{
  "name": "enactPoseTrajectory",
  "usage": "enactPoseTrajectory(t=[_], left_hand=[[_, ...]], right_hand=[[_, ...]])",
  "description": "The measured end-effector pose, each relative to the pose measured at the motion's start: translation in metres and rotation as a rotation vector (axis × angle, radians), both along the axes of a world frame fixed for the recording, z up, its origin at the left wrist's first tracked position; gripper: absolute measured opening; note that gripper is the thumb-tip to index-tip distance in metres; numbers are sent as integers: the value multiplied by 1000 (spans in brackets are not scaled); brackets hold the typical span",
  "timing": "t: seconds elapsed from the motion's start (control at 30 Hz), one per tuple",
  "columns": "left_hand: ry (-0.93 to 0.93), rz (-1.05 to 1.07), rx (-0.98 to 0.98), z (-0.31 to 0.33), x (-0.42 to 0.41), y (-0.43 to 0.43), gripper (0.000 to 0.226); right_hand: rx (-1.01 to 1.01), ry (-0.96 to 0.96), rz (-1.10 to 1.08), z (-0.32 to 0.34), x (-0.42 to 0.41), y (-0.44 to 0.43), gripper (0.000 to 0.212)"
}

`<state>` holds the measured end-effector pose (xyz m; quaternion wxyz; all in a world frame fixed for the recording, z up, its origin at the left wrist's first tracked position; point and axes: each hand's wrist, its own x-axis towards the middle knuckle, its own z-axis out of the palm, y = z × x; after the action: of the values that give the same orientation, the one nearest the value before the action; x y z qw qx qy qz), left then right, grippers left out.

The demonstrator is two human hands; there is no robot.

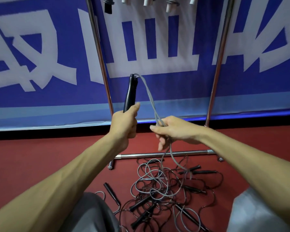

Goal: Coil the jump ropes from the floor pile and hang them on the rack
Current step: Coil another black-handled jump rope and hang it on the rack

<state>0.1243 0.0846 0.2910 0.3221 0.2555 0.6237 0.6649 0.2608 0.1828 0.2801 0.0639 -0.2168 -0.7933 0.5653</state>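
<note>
Left hand (125,123) clamps black plastic rope handles (130,92) upright, right hand (172,131) pinches grey cord (148,96) for looping; rest trails into tangled floor pile (162,190) under chrome rack (159,154).

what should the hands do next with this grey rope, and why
Probably the right hand should slide down the grey cord and lift another loop up to the left hand. The left hand grips the black handles upright, but much of the cord hangs down into the tangled pile on the floor, not yet coiled.
</note>
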Motion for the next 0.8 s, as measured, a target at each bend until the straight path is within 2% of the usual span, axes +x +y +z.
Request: enactPoseTrajectory(t=[0.27, 0.4, 0.5, 0.6, 0.67, 0.8], left_hand=[[-174, 29, 49, -4, -7, 0, 35], [-230, -30, 82, -6, -12, 1, 32], [-276, -139, 80, -9, -14, 2, 26], [-262, -158, 59, -12, -16, 2, 25], [-169, -99, 41, -14, -17, 4, 27], [287, 14, -90, -19, -21, 7, 27]], right_hand=[[149, -212, 144, -17, -16, -9, 27], [446, -285, 226, -17, -16, -9, 29], [403, -334, 282, -20, -15, -9, 29], [284, -332, 287, -21, -14, -11, 27], [180, -322, 284, -18, -13, -10, 28], [129, -321, 287, -5, -4, -2, 24]])
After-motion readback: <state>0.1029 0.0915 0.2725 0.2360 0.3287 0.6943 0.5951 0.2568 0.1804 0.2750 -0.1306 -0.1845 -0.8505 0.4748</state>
